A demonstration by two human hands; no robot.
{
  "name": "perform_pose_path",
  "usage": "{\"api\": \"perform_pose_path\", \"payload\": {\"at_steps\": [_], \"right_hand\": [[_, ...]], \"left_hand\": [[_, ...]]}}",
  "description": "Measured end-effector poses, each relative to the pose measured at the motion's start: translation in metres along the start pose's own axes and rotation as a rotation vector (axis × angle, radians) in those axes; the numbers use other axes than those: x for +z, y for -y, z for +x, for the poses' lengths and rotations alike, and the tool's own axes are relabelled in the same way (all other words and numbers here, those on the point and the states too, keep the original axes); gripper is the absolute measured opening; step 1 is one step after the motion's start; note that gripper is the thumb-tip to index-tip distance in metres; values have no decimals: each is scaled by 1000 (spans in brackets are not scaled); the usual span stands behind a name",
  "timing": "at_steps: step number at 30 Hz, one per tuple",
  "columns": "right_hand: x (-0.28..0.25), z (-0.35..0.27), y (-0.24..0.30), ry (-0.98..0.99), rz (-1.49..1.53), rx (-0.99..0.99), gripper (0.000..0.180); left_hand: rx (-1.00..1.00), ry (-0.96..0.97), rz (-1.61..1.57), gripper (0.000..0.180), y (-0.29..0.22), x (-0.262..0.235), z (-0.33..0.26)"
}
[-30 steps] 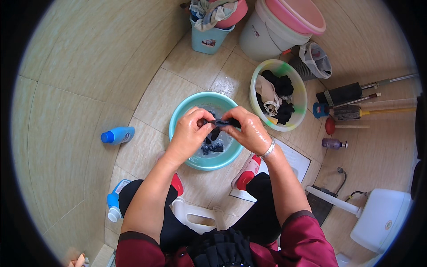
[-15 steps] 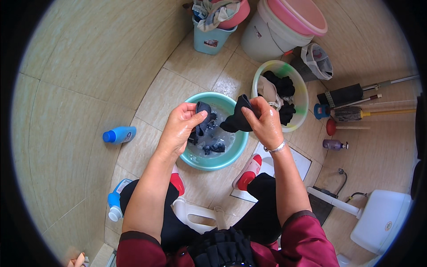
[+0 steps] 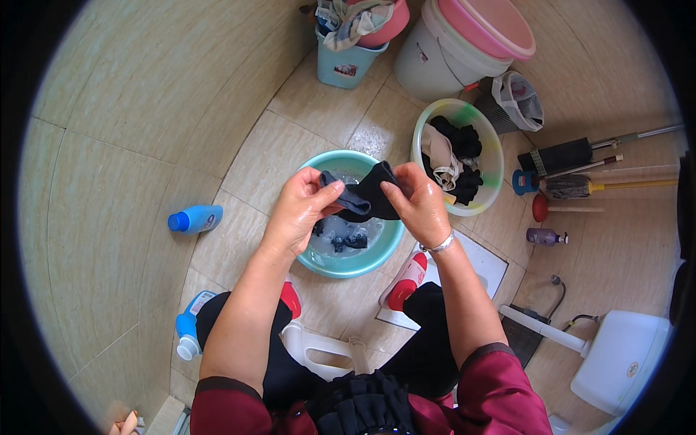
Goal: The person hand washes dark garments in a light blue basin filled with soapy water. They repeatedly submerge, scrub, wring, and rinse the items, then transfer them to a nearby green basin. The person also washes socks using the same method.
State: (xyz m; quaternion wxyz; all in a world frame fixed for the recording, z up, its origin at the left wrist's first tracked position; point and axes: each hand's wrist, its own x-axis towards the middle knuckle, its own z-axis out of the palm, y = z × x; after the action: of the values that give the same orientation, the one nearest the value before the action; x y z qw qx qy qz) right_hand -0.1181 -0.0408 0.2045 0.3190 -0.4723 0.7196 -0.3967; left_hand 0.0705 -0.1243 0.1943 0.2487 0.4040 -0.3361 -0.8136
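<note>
Above a turquoise basin [image 3: 341, 272] of cloudy, sudsy water, my left hand [image 3: 293, 214] pinches a dark grey sock [image 3: 353, 201] between thumb and fingers. My right hand [image 3: 426, 210], wet and with a silver bracelet at the wrist, grips a black sock [image 3: 379, 190]. The two socks overlap between my hands, the grey one in front of the black. Dark wet cloth [image 3: 354, 241] lies in the water below. My fingertips behind the socks are partly hidden.
Right of the basin stands a pale tub [image 3: 494, 174] of dark and beige clothes. Buckets [image 3: 428, 65] and a blue bin [image 3: 346, 69] are at the back. Bottles [image 3: 196, 220] stand left; brushes [image 3: 569, 186] and a plunger [image 3: 540, 208] lie right. A floor toilet pan [image 3: 471, 261] borders my right foot.
My hands have drawn closer together, bringing the two socks from apart to overlapping. The grey sock now stretches rightward from my left hand instead of hanging down.
</note>
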Motion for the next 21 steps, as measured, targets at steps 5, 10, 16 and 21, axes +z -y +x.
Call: {"api": "perform_pose_path", "payload": {"at_steps": [5, 10, 16, 21], "right_hand": [[9, -4, 4, 191, 340, 99, 17], [7, -3, 10, 262, 495, 173, 19], [2, -6, 16, 330, 507, 148, 24], [2, -4, 13, 334, 586, 204, 22]], "left_hand": [[15, 82, -37, 15, 7, 8, -1], [-22, 143, -127, 15, 8, 9, -2], [-8, 152, -159, 15, 9, 9, -2], [-7, 161, -168, 13, 8, 10, -4]]}}
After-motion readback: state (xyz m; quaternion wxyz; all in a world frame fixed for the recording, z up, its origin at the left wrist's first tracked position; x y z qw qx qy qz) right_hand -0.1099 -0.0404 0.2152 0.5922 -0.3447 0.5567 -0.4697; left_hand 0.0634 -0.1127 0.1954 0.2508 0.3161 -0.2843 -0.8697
